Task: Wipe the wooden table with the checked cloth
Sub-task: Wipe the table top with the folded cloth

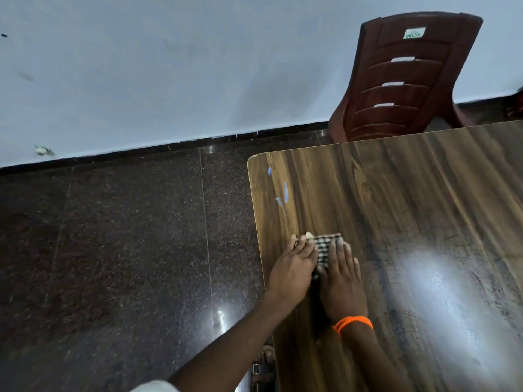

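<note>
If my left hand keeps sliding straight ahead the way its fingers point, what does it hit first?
Probably the blue marks on the wooden table; the left hand, flat on the checked cloth, has bare wood until them.

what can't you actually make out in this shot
- Checked cloth, head view: mostly covered by the left hand and right hand; its full size is hidden.
- Wooden table: cut off by the right and bottom edges.
- Blue marks on the table: too small to identify.
- Chair label: blurred, unreadable.
</note>
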### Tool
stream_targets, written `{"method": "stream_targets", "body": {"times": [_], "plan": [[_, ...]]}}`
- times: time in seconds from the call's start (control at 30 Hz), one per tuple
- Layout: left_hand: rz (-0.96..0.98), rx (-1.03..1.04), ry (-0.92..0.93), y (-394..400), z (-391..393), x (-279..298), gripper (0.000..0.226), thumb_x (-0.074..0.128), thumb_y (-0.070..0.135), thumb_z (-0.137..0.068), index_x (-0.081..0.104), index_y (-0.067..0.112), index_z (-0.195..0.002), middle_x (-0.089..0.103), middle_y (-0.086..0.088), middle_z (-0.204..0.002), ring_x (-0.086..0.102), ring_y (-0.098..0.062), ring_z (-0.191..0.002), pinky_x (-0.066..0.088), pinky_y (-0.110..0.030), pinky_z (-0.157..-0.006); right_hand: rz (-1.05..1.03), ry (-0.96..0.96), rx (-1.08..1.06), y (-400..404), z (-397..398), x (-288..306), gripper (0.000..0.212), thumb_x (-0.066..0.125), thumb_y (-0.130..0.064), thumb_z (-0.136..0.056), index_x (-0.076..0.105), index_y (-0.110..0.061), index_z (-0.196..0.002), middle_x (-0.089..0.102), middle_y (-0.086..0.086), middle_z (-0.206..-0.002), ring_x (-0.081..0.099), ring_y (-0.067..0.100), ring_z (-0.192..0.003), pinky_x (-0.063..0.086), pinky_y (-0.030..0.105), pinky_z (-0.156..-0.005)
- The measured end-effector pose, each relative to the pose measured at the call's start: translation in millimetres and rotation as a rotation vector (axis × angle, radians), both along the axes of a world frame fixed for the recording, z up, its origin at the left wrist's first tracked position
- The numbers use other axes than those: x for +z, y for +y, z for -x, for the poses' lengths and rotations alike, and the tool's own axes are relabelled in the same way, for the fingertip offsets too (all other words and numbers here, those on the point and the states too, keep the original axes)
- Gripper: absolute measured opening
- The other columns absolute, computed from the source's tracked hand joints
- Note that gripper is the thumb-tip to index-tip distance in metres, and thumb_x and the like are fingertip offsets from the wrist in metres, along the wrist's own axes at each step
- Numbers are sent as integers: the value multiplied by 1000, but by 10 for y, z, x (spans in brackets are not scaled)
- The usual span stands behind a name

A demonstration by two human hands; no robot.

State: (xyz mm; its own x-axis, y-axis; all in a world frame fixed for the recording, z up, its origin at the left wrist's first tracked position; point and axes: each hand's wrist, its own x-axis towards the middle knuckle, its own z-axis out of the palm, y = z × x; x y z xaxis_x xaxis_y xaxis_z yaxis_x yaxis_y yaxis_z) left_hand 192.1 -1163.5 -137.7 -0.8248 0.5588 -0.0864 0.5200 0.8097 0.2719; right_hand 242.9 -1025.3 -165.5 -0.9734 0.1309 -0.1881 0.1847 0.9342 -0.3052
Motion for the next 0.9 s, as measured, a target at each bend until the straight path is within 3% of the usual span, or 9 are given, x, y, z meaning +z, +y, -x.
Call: {"method": "stream_targets", "body": {"times": [0.17,0.33,0.53,0.73,0.8,0.9], "plan": [[76,34,71,148,790,65,48,39,12,-100,41,9,-148,36,-9,-157,26,-25,-149,9,-40,-125,15,21,-69,43,813,-28,64,40,-33,-102,13,-10,-156,8,8,-165,4,22,-153,9,42,-123],[125,111,49,-260,1194,18,50,42,14,-98,41,10,-148,35,-7,-158,27,-24,-148,9,-40,-124,25,9,30,-378,1353,-55,63,31,-36,-105,7,-11,-157,1,6,-166,-4,20,-153,3,39,-124],[-7,225,14,-755,746,-148,46,49,12,-96,50,9,-142,45,-7,-152,33,-25,-146,9,-40,-125,46,36,139,-782,975,-62,63,31,-36,-105,6,-11,-157,-1,6,-166,-6,18,-153,3,37,-125],[-89,108,30,-534,235,-108,45,68,9,-76,68,2,-121,65,-14,-130,55,-31,-129,31,-53,-115,59,68,111,-466,368,-90,65,40,-38,-102,13,-15,-157,4,1,-165,0,14,-153,13,38,-124],[-101,64,25,-348,294,-71,45,64,11,-80,66,4,-125,62,-14,-135,51,-30,-134,28,-51,-118,21,59,82,-263,361,-96,66,42,-38,-101,15,-14,-156,7,3,-165,4,17,-153,17,41,-123],[-86,48,54,-39,577,-43,47,49,10,-93,52,6,-140,47,-12,-150,34,-27,-145,12,-41,-125,-4,50,31,-17,629,-83,66,45,-32,-101,17,-9,-155,11,9,-164,8,22,-152,21,47,-122]]}}
